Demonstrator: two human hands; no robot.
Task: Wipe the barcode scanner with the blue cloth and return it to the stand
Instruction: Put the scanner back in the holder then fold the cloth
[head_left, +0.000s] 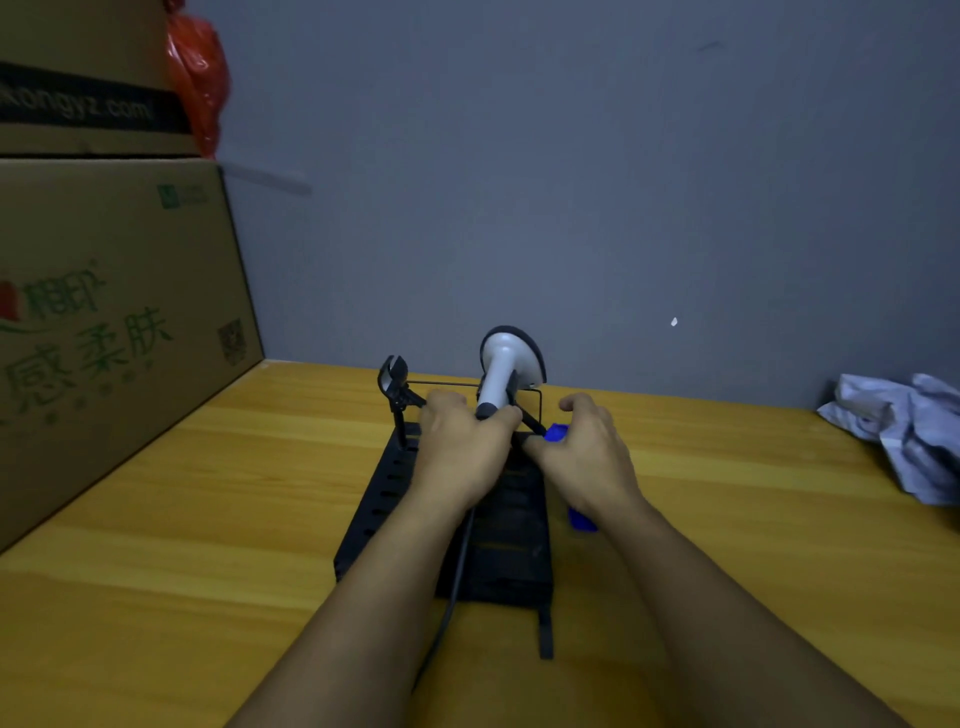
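Note:
The white and grey barcode scanner stands upright at the far end of the black stand, its head facing away toward the wall. My left hand is closed around the lower end of its handle. Its dark cable runs back under my left forearm. My right hand lies just right of the scanner with the blue cloth bunched under its fingers. Another bit of blue cloth shows below my right wrist. A black clip arm rises at the stand's far left.
Stacked cardboard boxes fill the left side, with a red plastic bag on top. Crumpled white material lies at the right edge of the wooden table. A grey wall closes off the back. A black strap hangs off the stand's near corner.

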